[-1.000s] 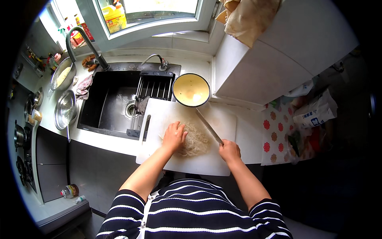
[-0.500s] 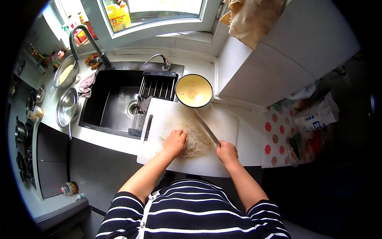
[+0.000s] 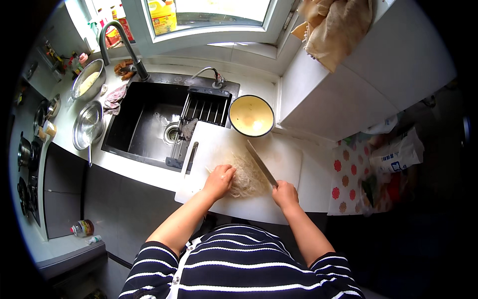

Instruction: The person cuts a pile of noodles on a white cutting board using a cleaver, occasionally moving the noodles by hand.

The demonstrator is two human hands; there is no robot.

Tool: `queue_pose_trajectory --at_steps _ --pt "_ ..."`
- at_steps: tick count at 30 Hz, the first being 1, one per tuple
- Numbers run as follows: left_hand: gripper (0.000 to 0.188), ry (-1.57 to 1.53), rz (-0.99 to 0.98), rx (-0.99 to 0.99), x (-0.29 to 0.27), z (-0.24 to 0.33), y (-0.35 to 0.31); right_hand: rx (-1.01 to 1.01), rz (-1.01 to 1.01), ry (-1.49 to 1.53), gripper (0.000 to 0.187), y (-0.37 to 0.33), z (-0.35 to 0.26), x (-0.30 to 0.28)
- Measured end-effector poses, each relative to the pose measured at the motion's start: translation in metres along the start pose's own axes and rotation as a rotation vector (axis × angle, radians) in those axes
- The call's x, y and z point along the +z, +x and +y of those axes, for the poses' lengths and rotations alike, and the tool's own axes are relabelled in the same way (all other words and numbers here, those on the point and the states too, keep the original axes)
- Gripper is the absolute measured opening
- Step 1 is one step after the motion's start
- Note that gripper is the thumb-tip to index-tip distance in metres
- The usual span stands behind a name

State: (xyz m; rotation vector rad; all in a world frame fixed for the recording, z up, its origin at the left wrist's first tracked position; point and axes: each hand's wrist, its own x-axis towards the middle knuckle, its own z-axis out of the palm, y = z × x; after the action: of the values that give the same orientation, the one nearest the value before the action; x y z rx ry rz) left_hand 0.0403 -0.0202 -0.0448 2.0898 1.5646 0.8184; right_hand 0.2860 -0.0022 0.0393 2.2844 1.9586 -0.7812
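A heap of thin pale shreds (image 3: 245, 180) lies on the white cutting board (image 3: 289, 157). My left hand (image 3: 219, 181) rests on the heap's left edge, its fingers bent and held together against the shreds. In my right hand (image 3: 285, 194) is the handle of a kitchen knife (image 3: 260, 162), fingers wrapped round it. The blade slants away to the upper left, along the right side of the heap. Whether its edge touches the board I cannot tell. Beyond the board's far edge stands a dark-rimmed bowl (image 3: 251, 107) with a pale yellow inside.
Left of the board is a black sink (image 3: 137, 127) with a rack (image 3: 204, 109) across its right part. A strainer (image 3: 88, 124) and a metal bowl (image 3: 89, 79) stand farther left. A wall corner (image 3: 318, 94) rises at the right, near bags (image 3: 398, 152) on a flowered cloth (image 3: 343, 182).
The view has shifted slightly, so the counter things sit a little farther right. Both hands stay in nearly the same place, and the knife blade shows a bit broader.
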Motion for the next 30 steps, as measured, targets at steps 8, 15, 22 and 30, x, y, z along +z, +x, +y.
queue_pose_trajectory --at_steps 8,15,22,30 --pt "0.034 0.145 0.083 0.000 0.004 -0.006 0.004 -0.063 -0.019 -0.007 0.021 0.000 -0.003 0.007" --pt "0.033 0.083 -0.002 -0.007 0.003 -0.004 0.001 -0.077 -0.093 -0.024 0.030 -0.001 -0.012 0.014" --pt "0.028 0.014 0.007 0.004 0.003 -0.003 -0.009 -0.197 -0.076 0.002 0.023 -0.015 -0.024 0.016" --pt "0.026 0.043 -0.020 0.006 -0.004 0.005 -0.010 -0.250 -0.059 -0.040 0.023 -0.005 -0.019 0.032"
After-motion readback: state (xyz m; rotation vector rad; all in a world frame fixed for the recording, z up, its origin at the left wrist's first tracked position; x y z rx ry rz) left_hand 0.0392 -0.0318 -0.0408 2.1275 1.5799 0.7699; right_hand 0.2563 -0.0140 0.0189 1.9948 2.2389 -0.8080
